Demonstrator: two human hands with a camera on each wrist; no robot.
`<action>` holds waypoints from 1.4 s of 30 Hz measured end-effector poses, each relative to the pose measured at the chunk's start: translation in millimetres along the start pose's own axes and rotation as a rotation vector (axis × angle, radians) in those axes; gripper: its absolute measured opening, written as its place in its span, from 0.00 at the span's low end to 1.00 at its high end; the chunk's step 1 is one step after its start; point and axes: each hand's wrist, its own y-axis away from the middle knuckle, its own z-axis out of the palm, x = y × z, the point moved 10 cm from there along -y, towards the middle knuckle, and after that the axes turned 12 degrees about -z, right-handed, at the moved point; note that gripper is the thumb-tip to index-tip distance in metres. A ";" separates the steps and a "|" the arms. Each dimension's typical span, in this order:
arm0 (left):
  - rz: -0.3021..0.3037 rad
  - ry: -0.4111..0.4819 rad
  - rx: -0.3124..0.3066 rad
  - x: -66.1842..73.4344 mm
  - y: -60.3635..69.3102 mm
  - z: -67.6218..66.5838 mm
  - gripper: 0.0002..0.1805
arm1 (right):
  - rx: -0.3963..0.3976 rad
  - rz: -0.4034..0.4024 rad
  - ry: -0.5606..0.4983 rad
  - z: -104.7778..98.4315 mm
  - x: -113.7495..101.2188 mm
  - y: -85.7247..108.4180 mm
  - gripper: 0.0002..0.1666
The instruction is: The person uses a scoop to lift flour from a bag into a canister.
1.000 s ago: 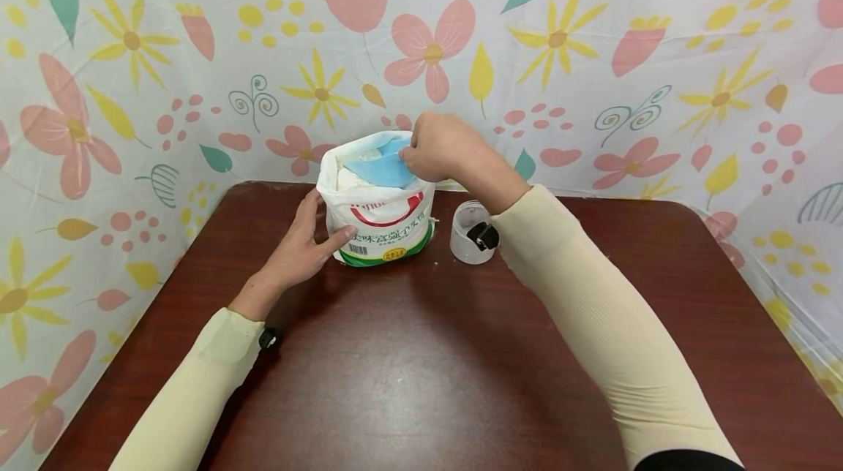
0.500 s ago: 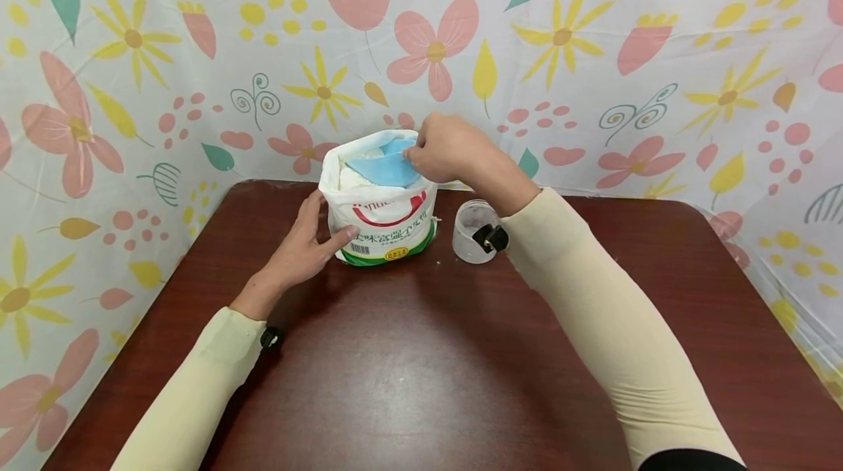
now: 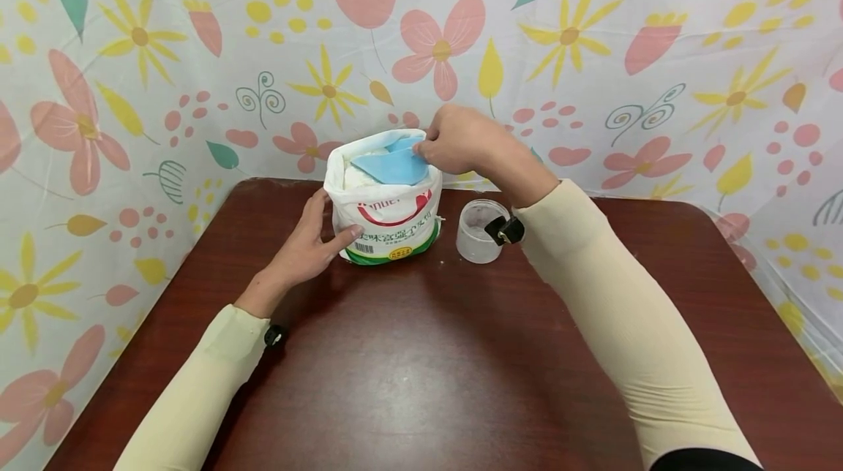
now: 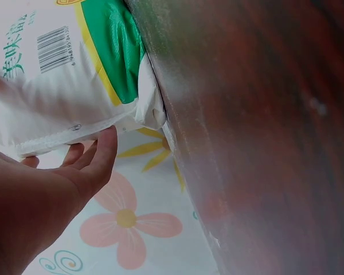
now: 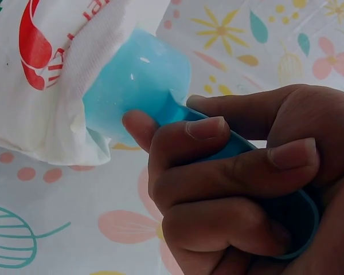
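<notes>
The dark red-brown tabletop (image 3: 395,368) extends from the near edge of the view. The left hand (image 3: 299,251) is spread, thumb on the front of the white printed bag (image 3: 398,226), fingers along its side. The clear container (image 3: 477,240) stands upright just to the right of the bag. The bag stands open at the top, with white powder (image 3: 356,178) visible inside. The right hand (image 3: 464,140) curls around the handle of the blue scoop (image 3: 398,166); the scoop bowl sits within the bag mouth. A floral curtain (image 3: 263,54) hangs behind.
</notes>
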 end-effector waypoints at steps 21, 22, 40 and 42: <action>-0.031 -0.027 -0.001 -1.7 0.0 0.2 0.50 | 0.000 0.008 -0.031 -19.9 5.4 23.5 0.23; -0.030 -0.027 -0.001 -2.0 -0.2 0.1 0.50 | 0.004 0.008 -0.034 -20.9 6.1 24.9 0.22; -0.014 -0.002 -0.014 -3.9 -1.4 0.7 0.49 | 0.042 -0.037 -0.025 -30.9 17.4 45.7 0.23; -0.012 -0.003 -0.012 -3.8 -1.5 0.3 0.49 | 0.041 -0.026 -0.033 -31.4 19.3 47.8 0.22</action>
